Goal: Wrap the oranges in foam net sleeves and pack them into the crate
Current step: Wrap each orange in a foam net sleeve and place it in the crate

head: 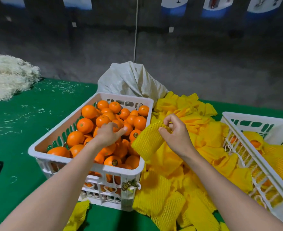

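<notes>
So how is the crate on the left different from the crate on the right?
The left crate holds bare oranges; the right crate holds oranges in yellow sleeves. The left crate is piled nearly to its rim; the right crate looks less full. The left hand reaches into the left crate, not the right one. Both are white plastic.

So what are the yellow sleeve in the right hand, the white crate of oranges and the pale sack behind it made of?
Yellow sleeve: seemingly soft foam netting, matte; its open mesh bends where pinched. White crate: likely rigid moulded plastic, smooth, with slotted walls. Pale sack: probably woven plastic fabric; faint sheen, sharp creases.
</notes>
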`<state>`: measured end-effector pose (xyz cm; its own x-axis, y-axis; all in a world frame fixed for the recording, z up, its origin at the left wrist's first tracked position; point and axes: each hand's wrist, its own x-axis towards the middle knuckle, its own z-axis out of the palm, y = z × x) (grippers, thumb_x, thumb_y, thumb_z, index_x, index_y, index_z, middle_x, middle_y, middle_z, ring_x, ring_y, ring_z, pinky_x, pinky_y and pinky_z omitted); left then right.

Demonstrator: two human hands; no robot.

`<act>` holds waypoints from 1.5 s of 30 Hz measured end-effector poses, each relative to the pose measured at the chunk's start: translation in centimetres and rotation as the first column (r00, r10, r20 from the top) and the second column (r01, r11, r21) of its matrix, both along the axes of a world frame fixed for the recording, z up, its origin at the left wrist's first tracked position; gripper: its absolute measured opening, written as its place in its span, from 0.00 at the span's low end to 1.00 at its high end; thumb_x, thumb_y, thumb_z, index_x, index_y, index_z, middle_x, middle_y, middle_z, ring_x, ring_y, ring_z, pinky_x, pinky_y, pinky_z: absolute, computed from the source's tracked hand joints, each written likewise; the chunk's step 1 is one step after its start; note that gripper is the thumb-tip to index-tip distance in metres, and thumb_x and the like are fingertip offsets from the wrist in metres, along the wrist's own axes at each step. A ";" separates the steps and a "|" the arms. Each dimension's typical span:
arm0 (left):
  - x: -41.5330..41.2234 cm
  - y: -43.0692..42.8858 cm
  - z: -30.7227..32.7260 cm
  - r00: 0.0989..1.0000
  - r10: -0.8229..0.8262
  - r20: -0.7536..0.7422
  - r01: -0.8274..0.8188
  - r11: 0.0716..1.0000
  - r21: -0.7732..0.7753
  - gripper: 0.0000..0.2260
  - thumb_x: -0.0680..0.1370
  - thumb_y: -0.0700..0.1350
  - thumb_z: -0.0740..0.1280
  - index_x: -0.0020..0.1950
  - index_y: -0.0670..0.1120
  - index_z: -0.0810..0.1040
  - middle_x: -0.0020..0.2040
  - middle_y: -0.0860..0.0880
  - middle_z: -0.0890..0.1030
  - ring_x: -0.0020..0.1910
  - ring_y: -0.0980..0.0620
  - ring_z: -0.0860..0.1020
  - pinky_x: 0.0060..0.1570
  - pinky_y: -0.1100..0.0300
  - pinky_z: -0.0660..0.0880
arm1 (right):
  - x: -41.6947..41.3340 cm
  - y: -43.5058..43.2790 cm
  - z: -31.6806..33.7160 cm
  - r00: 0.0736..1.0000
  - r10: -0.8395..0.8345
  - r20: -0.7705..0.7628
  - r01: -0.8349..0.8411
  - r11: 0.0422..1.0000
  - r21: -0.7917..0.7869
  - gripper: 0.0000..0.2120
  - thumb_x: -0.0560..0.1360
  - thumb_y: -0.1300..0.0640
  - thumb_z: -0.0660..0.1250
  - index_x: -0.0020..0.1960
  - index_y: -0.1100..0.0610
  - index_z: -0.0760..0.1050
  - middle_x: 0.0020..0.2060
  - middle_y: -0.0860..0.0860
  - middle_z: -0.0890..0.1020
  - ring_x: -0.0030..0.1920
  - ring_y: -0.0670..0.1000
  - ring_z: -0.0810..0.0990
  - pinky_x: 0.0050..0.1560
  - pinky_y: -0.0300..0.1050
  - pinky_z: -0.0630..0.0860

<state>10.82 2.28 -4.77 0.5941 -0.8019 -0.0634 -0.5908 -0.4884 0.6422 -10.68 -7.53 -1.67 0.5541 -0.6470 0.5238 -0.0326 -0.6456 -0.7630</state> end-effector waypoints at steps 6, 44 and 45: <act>2.2 -0.3 -2.9 0.973 -0.055 0.225 -0.057 0.883 0.466 0.27 0.70 0.55 0.74 0.61 0.42 0.70 0.49 0.46 0.75 0.48 0.47 0.76 0.41 0.58 0.73 | -0.8 -0.6 0.0 0.999 0.017 -0.033 -0.012 0.990 0.140 0.13 0.73 0.66 0.66 0.39 0.52 0.66 0.33 0.48 0.68 0.35 0.45 0.66 0.33 0.31 0.64; -24.0 -5.1 3.4 0.556 -0.258 -0.790 -0.302 0.823 -0.482 0.04 0.76 0.42 0.68 0.49 0.43 0.76 0.35 0.49 0.80 0.32 0.57 0.78 0.28 0.70 0.73 | -14.2 0.0 1.2 0.899 0.431 0.079 -0.389 0.702 0.596 0.07 0.67 0.68 0.62 0.42 0.59 0.75 0.34 0.50 0.78 0.36 0.45 0.75 0.41 0.39 0.70; -24.3 -5.0 3.3 0.567 -0.261 -0.781 -0.283 0.829 -0.482 0.07 0.76 0.44 0.68 0.51 0.43 0.76 0.37 0.48 0.80 0.32 0.57 0.78 0.28 0.70 0.73 | -14.4 -0.1 1.3 0.890 0.454 0.031 -0.385 0.715 0.584 0.10 0.71 0.72 0.61 0.42 0.59 0.75 0.35 0.50 0.78 0.37 0.45 0.75 0.42 0.39 0.70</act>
